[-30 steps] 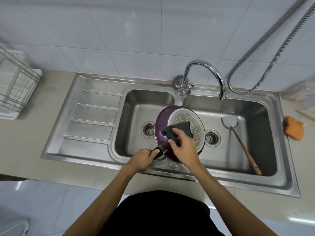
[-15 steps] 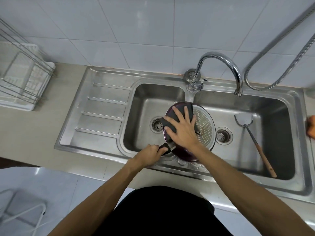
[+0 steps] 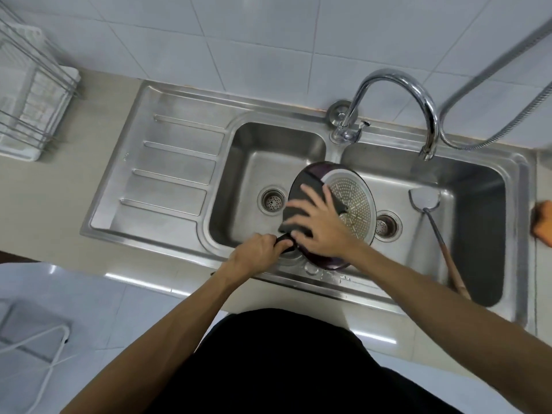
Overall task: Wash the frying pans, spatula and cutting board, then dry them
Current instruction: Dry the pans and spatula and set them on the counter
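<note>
Nearest: black garment (image 3: 283, 369) at the bottom edge. Both bare forearms reach out from it over the near rim of the sink (image 3: 179, 234). Near left, glossy white floor tiles (image 3: 134, 318) with a thin white wire frame (image 3: 44, 339) on them.

Left hand (image 3: 257, 252): fingers curled tight round the dark handle of the frying pan (image 3: 352, 201), right at the sink's near rim.

Right hand (image 3: 322, 225): fingers straight and spread wide, pressing a dark grey cloth (image 3: 301, 189) flat on the pan's underside. Slightly blurred.

Pan: round, purple outer wall, tilted with the underside turned up. The base has a circular metal disc with a dotted perforated pattern. It sits over the divider between the two basins. The cloth covers the left part of the base; the disc is exposed on the right.

Sink: brushed stainless, double basin, ribbed drainboard (image 3: 173, 162) on the left. The pan hides most of the divider and overlaps the edge of the right drain (image 3: 385, 225). Left drain (image 3: 272, 200) is fully visible, just beside the pan.

Spatula (image 3: 424, 198): lies in the right basin, apart from the pan. Flat metal blade at the far end, thin metal shank, wooden handle running near-right and ending by the right forearm.

Right edge: orange cloth (image 3: 542, 222) on the counter, cut off by the frame.

Far: chrome gooseneck faucet (image 3: 397, 85), spout over the right basin. Corrugated metal hose (image 3: 493, 70) loops against white wall tiles (image 3: 239, 40).

Far left: wire dish rack (image 3: 27, 94) on a white tray, on the beige counter (image 3: 44, 189).
</note>
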Action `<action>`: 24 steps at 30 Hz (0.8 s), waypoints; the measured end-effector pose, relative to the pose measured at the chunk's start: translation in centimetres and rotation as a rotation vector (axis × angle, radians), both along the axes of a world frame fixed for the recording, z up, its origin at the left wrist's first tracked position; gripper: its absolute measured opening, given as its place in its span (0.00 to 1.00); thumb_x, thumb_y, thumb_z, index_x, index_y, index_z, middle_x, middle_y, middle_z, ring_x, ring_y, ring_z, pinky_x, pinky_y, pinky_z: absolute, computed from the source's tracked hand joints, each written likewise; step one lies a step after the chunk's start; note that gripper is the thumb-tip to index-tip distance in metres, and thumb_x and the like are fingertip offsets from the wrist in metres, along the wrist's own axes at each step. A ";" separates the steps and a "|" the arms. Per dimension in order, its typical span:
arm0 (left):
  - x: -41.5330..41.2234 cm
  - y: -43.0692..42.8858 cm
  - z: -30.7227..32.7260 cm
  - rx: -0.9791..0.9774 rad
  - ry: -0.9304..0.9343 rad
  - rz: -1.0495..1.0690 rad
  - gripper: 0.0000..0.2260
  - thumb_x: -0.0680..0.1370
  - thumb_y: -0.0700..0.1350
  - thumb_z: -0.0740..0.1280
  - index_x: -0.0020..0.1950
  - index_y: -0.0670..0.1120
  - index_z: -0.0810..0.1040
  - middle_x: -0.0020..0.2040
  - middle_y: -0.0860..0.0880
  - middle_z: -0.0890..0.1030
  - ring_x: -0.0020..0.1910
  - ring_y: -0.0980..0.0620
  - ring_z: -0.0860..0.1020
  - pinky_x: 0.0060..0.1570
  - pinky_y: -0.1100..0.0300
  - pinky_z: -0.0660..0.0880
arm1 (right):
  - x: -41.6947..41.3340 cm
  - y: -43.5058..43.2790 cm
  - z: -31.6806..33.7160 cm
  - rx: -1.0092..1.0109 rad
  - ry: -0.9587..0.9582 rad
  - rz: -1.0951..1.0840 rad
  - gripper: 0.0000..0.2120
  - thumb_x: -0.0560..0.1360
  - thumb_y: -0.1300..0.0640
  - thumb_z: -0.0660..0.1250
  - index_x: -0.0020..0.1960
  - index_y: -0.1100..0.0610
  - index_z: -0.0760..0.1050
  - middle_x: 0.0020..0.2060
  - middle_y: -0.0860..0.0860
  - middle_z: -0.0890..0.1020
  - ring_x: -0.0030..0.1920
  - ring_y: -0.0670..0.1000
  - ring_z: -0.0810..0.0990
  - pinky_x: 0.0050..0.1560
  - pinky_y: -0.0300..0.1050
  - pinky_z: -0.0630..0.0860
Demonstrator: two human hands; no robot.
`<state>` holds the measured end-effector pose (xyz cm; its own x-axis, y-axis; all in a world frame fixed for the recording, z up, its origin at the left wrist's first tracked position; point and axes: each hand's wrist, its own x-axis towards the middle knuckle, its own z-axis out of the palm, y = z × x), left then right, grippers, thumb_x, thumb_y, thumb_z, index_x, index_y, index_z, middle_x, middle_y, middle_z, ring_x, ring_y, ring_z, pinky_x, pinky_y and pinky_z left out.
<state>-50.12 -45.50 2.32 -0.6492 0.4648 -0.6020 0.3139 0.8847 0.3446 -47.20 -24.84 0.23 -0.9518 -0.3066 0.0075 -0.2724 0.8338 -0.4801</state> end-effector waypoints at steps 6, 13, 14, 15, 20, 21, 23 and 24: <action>-0.6 0.3 -0.1 -0.071 -0.042 -0.006 0.28 0.83 0.63 0.53 0.57 0.41 0.79 0.55 0.39 0.82 0.55 0.37 0.80 0.53 0.47 0.75 | 0.5 0.0 -1.0 0.091 0.090 -0.035 0.18 0.84 0.42 0.54 0.66 0.41 0.78 0.72 0.43 0.73 0.80 0.56 0.57 0.77 0.69 0.47; -0.3 -0.3 -0.1 -0.027 0.038 0.032 0.30 0.81 0.66 0.55 0.52 0.40 0.79 0.48 0.37 0.83 0.49 0.34 0.82 0.45 0.45 0.78 | -3.9 0.9 -1.7 0.031 0.037 -0.361 0.19 0.80 0.39 0.59 0.65 0.43 0.78 0.69 0.46 0.74 0.77 0.56 0.61 0.76 0.70 0.49; -0.3 -0.3 -0.2 -0.026 0.041 0.031 0.29 0.81 0.66 0.55 0.52 0.40 0.80 0.47 0.37 0.83 0.48 0.35 0.82 0.43 0.47 0.77 | -4.5 1.3 -2.0 0.006 0.011 -0.417 0.19 0.80 0.39 0.58 0.66 0.43 0.77 0.70 0.46 0.74 0.77 0.56 0.61 0.76 0.70 0.49; -0.4 -0.5 -0.2 -0.019 0.038 0.029 0.29 0.81 0.66 0.55 0.52 0.41 0.79 0.46 0.37 0.83 0.47 0.35 0.82 0.41 0.49 0.75 | -5.0 1.7 -2.4 -0.012 -0.014 -0.468 0.20 0.80 0.39 0.57 0.66 0.44 0.77 0.70 0.47 0.73 0.77 0.56 0.62 0.76 0.70 0.49; -0.8 -1.2 -1.1 0.013 -0.020 0.056 0.27 0.81 0.66 0.55 0.46 0.43 0.77 0.41 0.41 0.80 0.41 0.38 0.79 0.38 0.52 0.70 | -6.5 5.7 -4.2 -0.059 -0.170 -0.745 0.27 0.82 0.36 0.45 0.72 0.46 0.70 0.72 0.48 0.71 0.75 0.54 0.65 0.76 0.65 0.53; -0.9 -1.4 -1.3 0.022 -0.042 0.061 0.26 0.81 0.66 0.55 0.44 0.45 0.75 0.39 0.42 0.79 0.40 0.39 0.79 0.37 0.52 0.71 | -6.3 6.7 -4.5 -0.073 -0.211 -0.788 0.27 0.82 0.36 0.44 0.73 0.45 0.68 0.72 0.49 0.72 0.74 0.54 0.66 0.75 0.64 0.55; -1.2 -1.7 -1.6 0.042 -0.083 0.067 0.24 0.80 0.67 0.55 0.39 0.49 0.70 0.36 0.45 0.77 0.37 0.40 0.78 0.36 0.52 0.70 | -5.6 8.5 -5.2 -0.118 -0.297 -0.867 0.25 0.83 0.36 0.46 0.73 0.45 0.67 0.70 0.52 0.73 0.71 0.56 0.69 0.72 0.62 0.60; -1.4 -1.8 -1.8 0.047 -0.099 0.066 0.23 0.80 0.68 0.55 0.37 0.51 0.69 0.36 0.45 0.77 0.37 0.41 0.77 0.36 0.53 0.69 | -5.3 9.3 -5.6 -0.154 -0.334 -0.900 0.25 0.83 0.36 0.46 0.72 0.46 0.67 0.69 0.53 0.73 0.69 0.57 0.70 0.70 0.62 0.63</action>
<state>-51.53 -47.31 0.52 -0.6175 0.4525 -0.6434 0.2177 0.8843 0.4130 -52.46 -15.54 -5.41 -0.7899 0.5189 -0.3268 0.6069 0.5848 -0.5382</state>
